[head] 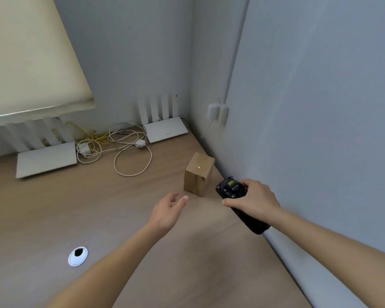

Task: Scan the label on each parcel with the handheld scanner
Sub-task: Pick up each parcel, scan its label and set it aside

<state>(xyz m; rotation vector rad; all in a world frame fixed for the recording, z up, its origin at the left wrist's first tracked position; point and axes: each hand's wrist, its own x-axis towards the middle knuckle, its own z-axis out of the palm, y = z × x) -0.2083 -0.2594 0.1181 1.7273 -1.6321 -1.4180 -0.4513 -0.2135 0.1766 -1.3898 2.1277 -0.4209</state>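
A small brown cardboard parcel (199,173) stands upright on the wooden desk (98,207), close to the right wall. A small bright spot of light shows on its top face; no label is visible from here. My right hand (252,198) grips a black handheld scanner (236,197), its head pointing toward the parcel from the right. My left hand (168,211) hovers palm-up with relaxed fingers just in front of the parcel, touching nothing.
Two white routers (46,157) (166,129) with upright antennas sit at the desk's back edge, tangled white and yellow cables (120,147) between them. A round cable grommet (77,256) is set in the desk at front left. Grey walls close in behind and right.
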